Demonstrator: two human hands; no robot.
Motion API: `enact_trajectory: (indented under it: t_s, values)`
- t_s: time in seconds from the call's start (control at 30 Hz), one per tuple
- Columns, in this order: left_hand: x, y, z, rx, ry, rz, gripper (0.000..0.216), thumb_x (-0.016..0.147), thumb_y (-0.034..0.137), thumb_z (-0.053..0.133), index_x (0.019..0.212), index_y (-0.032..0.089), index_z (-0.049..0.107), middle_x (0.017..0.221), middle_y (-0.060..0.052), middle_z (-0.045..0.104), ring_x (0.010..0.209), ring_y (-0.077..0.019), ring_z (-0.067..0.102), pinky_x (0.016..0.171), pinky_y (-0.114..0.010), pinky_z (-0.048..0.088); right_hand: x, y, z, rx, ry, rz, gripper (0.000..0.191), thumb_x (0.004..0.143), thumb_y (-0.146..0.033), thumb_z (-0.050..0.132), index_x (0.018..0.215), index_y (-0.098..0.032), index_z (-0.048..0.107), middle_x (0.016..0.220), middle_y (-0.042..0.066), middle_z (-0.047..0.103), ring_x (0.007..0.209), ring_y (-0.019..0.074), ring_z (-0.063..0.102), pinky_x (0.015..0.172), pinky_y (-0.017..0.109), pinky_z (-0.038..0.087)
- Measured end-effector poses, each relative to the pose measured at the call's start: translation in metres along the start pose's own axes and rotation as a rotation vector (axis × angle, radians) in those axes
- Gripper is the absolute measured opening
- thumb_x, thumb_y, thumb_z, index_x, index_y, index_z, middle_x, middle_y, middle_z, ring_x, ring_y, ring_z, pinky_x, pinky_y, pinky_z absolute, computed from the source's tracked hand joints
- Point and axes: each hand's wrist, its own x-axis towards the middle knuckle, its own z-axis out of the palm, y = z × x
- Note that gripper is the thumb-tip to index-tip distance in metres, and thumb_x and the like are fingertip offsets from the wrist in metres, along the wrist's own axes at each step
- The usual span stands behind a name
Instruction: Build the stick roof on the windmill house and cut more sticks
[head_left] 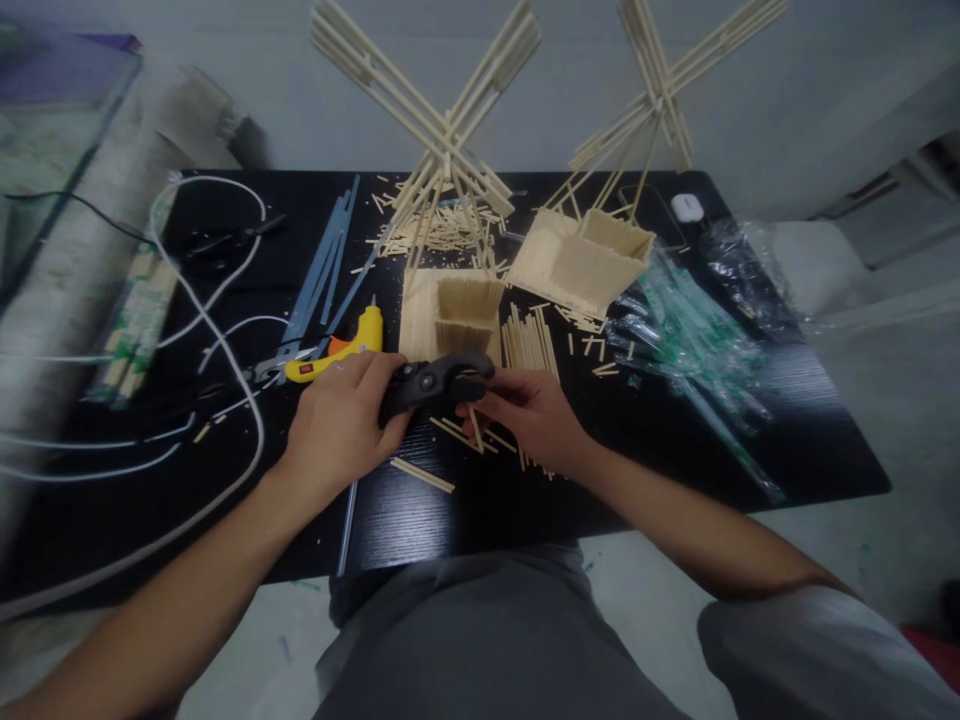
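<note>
My left hand (pixel 346 418) is closed around a black hand cutter with a curved, hooked jaw (pixel 431 382). At that jaw, my right hand (pixel 534 415) pinches a thin wooden stick (pixel 477 430), its end pointing down toward the table. Part of the stick is hidden by the fingers and the cutter. Just beyond the hands stands a stick-built windmill model (pixel 448 145) on a wooden base with an open box (pixel 469 300). Loose sticks (pixel 422 474) lie on the table beneath the hands, and a bundle of sticks (pixel 529 340) sits beside the base.
A yellow glue gun (pixel 360 338) lies left of the hands, near looping white cables (pixel 247 400) and grey strips (pixel 326 255). A second windmill model (pixel 585 255) stands at the back right. Plastic wrapping with green print (pixel 701 320) covers the right side, near a white case (pixel 686 208).
</note>
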Motion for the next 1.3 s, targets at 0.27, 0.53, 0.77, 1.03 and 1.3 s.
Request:
enact_trajectory:
  t_s: [0.27, 0.53, 0.77, 1.03, 1.3]
  values:
    - [-0.001, 0.005, -0.003, 0.061, -0.035, -0.016, 0.039, 0.091, 0.032, 0.052, 0.123, 0.013, 0.064, 0.113, -0.018, 0.072, 0.104, -0.0389, 0.069, 0.085, -0.049, 0.054, 0.0, 0.002, 0.0, -0.033, 0.021, -0.014, 0.027, 0.082, -0.047, 0.086, 0.081, -0.021, 0.079, 0.072, -0.002, 0.073, 0.058, 0.011, 0.069, 0.058, 0.025, 0.061]
    - [-0.001, 0.007, -0.001, 0.096, -0.07, -0.022, 0.038, 0.093, 0.032, 0.052, 0.124, 0.013, 0.064, 0.113, -0.018, 0.071, 0.104, -0.0395, 0.069, 0.085, -0.05, 0.054, 0.001, 0.002, 0.0, -0.006, 0.021, -0.01, 0.03, 0.081, -0.048, 0.087, 0.082, -0.02, 0.077, 0.071, -0.002, 0.073, 0.057, 0.0102, 0.068, 0.056, 0.023, 0.058]
    - [0.0, 0.011, -0.004, 0.156, -0.142, -0.064, 0.03, 0.095, 0.031, 0.05, 0.117, 0.015, 0.063, 0.109, -0.016, 0.072, 0.099, -0.0364, 0.07, 0.079, -0.045, 0.053, 0.001, 0.002, 0.0, -0.056, 0.037, -0.013, 0.036, 0.08, -0.054, 0.086, 0.081, -0.02, 0.076, 0.073, -0.001, 0.073, 0.057, 0.0115, 0.067, 0.055, 0.024, 0.057]
    - [0.0, 0.013, -0.005, 0.206, -0.242, -0.126, 0.019, 0.096, 0.031, 0.051, 0.106, 0.019, 0.062, 0.091, -0.009, 0.073, 0.087, -0.0316, 0.074, 0.063, -0.037, 0.046, 0.001, 0.004, -0.001, -0.038, 0.037, 0.009, 0.035, 0.079, -0.051, 0.088, 0.083, -0.019, 0.074, 0.074, -0.002, 0.073, 0.057, 0.0105, 0.068, 0.055, 0.023, 0.058]
    - [0.001, 0.01, -0.003, 0.195, -0.167, -0.081, 0.029, 0.095, 0.033, 0.051, 0.116, 0.016, 0.061, 0.11, -0.014, 0.074, 0.096, -0.0357, 0.073, 0.071, -0.042, 0.051, 0.003, 0.006, -0.005, -0.151, 0.053, -0.061, 0.033, 0.084, -0.051, 0.083, 0.086, -0.019, 0.076, 0.077, 0.0, 0.075, 0.062, 0.0123, 0.07, 0.058, 0.026, 0.057]
